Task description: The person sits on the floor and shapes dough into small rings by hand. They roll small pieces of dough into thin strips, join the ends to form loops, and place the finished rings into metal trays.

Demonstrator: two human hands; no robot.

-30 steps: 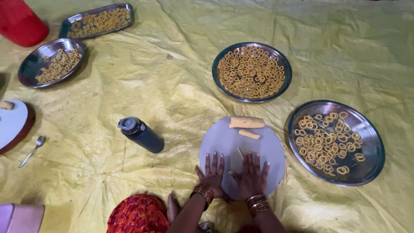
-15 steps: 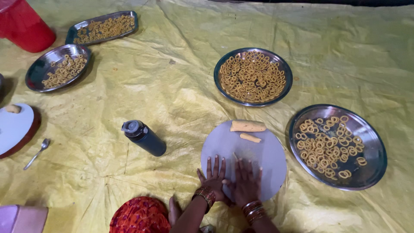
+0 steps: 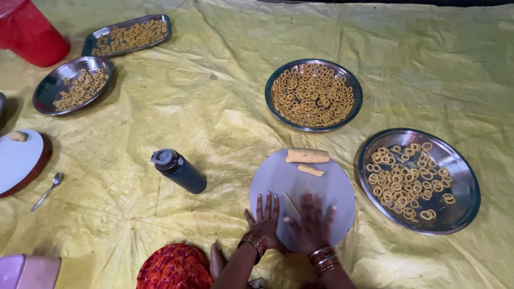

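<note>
My left hand [image 3: 266, 220] and my right hand [image 3: 311, 222] lie flat, fingers spread, on the near part of a round grey board [image 3: 332, 187] on the floor. A thin strand of dough [image 3: 292, 204] shows between the two hands. At the board's far edge rest a thick dough roll [image 3: 307, 156] and a smaller dough piece [image 3: 310, 170]. Right of the board stands a steel plate [image 3: 463, 182] with several dough rings. Another steel plate [image 3: 274, 80], packed with rings, lies beyond the board.
A dark blue bottle [image 3: 179, 170] lies left of the board on the yellow sheet [image 3: 203, 107]. At far left are a steel plate [image 3: 48, 85], a tray of rings [image 3: 93, 43], a red tub [image 3: 29, 32], a white round board [image 3: 19, 158] and a spoon [image 3: 47, 190].
My right hand has slid slightly across the board and looks blurred; the left hand stays flat beside it. The view has shifted a little.
</note>
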